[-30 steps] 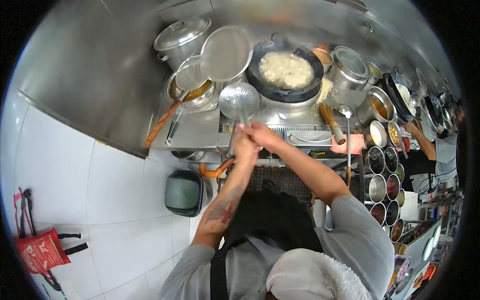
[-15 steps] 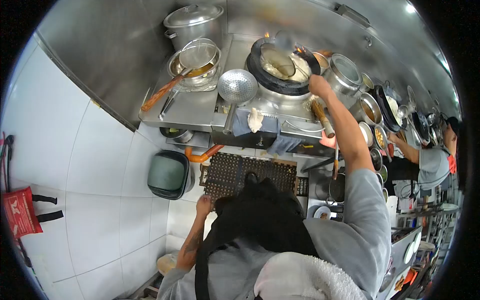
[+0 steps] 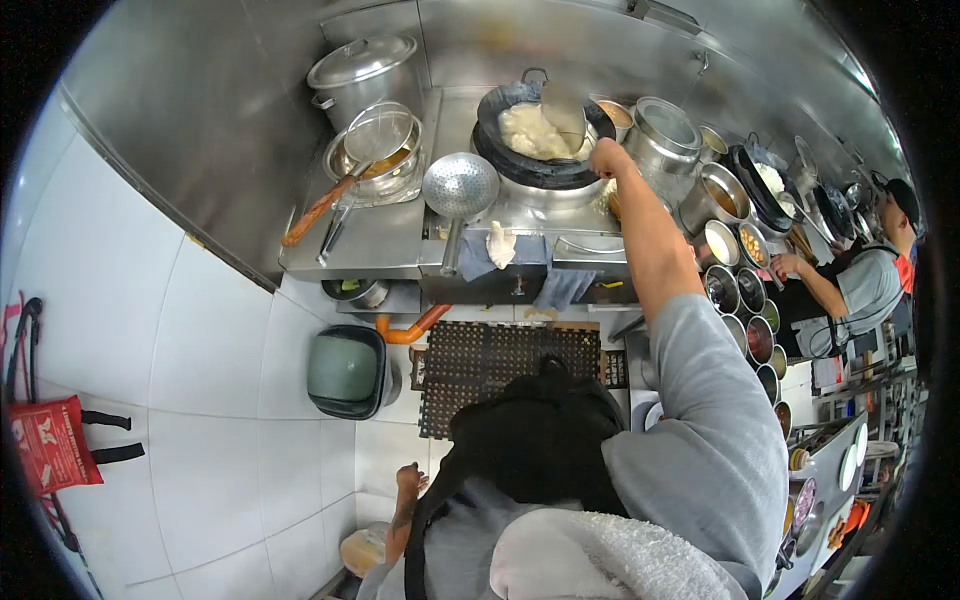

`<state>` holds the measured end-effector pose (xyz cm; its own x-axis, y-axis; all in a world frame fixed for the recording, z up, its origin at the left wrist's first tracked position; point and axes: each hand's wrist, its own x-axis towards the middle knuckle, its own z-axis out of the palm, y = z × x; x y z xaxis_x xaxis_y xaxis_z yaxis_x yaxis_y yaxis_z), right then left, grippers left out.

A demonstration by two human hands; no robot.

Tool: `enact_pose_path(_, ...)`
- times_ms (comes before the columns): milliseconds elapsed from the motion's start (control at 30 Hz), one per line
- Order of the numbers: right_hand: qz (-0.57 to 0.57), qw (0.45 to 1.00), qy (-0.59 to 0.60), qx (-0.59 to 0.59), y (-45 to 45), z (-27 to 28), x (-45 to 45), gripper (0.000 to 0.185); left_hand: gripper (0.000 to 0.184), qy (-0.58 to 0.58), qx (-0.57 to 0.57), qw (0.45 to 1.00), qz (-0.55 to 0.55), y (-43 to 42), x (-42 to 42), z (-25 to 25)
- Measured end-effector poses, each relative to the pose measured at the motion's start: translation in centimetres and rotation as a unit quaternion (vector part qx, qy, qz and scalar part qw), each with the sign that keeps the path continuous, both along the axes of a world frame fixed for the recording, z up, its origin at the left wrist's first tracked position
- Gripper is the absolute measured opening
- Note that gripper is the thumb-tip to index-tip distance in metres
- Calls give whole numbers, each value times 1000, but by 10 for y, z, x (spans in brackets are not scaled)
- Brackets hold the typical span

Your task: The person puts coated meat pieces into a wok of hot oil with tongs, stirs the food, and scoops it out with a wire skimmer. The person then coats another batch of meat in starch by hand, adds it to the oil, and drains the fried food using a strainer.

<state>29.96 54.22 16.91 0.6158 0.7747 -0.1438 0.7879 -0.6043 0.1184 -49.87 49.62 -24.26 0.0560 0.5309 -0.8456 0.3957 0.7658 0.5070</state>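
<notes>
My right hand (image 3: pixel 610 158) is closed around the handle of a ladle at the right rim of a black wok (image 3: pixel 545 172). The ladle (image 3: pixel 565 108) is smeared by motion, its bowl above and partly in the wok. Pale, whitish food in liquid (image 3: pixel 530 130) fills the wok's middle. My left hand (image 3: pixel 411 480) hangs low beside my body, fingers loosely bent and apart, with nothing visible in it. A perforated metal skimmer (image 3: pixel 460 185) lies on the stove's front left of the wok. Beside it, a white cloth (image 3: pixel 500 245) rests on the front edge.
Left of the skimmer, a wooden-handled strainer (image 3: pixel 380 132) lies across a bowl. A lidded pot (image 3: pixel 365 70) stands behind. Steel pots (image 3: pixel 665 135) and several ingredient tins (image 3: pixel 750 290) line the right. A co-worker (image 3: pixel 865 280) stands there. A bin (image 3: pixel 345 370) sits on the floor.
My right hand has shifted slightly left, and the ladle has swung lower toward the wok's right side. My left hand has dropped closer to my body and loosened. The whole view has shifted a little.
</notes>
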Motion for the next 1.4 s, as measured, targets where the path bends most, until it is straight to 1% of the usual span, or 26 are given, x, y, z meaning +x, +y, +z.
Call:
enact_pose_path(33,64,992,4,-109,5,-11,27,22,21,-1,-2,1000,8,-1,3,4)
enact_pose_path(67,65,992,6,-107,2,-2,25,22,20,-2,-4,1000,21,-3,6,7)
enact_pose_path(100,-23,999,19,12,-6,14,17,21,20,-4,-5,1000,28,-4,9,10)
enact_pose_path(167,-181,948,17,261,-16,17,7,21,20,-8,-12,999,45,-6,18,12)
enact_pose_path(200,-183,948,21,261,-20,15,7,21,20,-7,-18,998,52,-8,23,13)
enact_pose_path(267,-62,972,-25,224,-31,14,16,22,21,-7,-27,997,67,-13,36,17)
enact_pose_path(300,-46,927,-123,351,-31,-6,17,22,21,-8,-34,997,71,-16,43,19)
enact_pose_path(333,-34,985,13,171,-28,-6,35,22,21,-9,-40,996,80,-20,53,20)
enact_pose_path(367,-35,982,127,136,-31,-8,49,22,22,-12,-42,995,89,-22,65,25)
enact_pose_path(433,-32,965,242,96,-43,-16,75,22,23,-25,-43,993,107,-22,92,30)
enact_pose_path(500,-46,974,138,174,-65,-7,93,22,24,-45,-19,992,115,-21,130,42)
enact_pose_path(633,-65,976,65,199,-87,28,123,20,24,-58,112,991,46,-35,197,73)
enact_pose_path(667,-67,984,57,155,-88,38,132,19,23,-70,135,988,26,-40,207,78)
enact_pose_path(733,-97,978,133,125,-84,20,167,22,25,-130,162,978,23,-58,213,78)
enact_pose_path(767,-148,935,273,172,-84,8,179,19,25,-104,159,981,26,-72,218,82)
enact_pose_path(833,-236,791,507,248,-89,-14,182,16,27,-74,145,986,44,-99,211,76)
enact_pose_path(867,-233,792,509,246,-91,-29,188,16,30,17,125,991,36,-109,216,82)
enact_pose_path(933,-241,680,659,210,-99,-65,199,14,33,72,111,991,13,-135,201,79)
enact_pose_path(967,-240,680,660,212,-98,-76,195,14,33,72,113,991,13,-142,189,72)
enact_pose_path(1033,-201,600,736,240,-103,-90,172,9,34,61,117,991,-29,-151,155,43)
enact_pose_path(1067,-201,599,736,243,-107,-87,153,9,34,55,120,990,-52,-150,139,30)
enact_pose_path(1133,-229,554,710,369,-113,-71,108,12,35,42,125,988,-85,-142,126,22)
enact_pose_path(1167,-199,572,721,336,-114,-74,108,18,35,34,129,986,-96,-138,126,22)
enact_pose_path(1300,-177,594,698,359,-123,-61,87,28,34,51,87,993,61,-110,152,71)
enact_pose_path(1367,-171,685,588,395,-120,-40,72,36,33,19,87,993,79,-105,155,71)
enact_pose_path(1400,-172,688,584,395,-119,-30,63,36,33,5,85,993,80,-104,154,66)
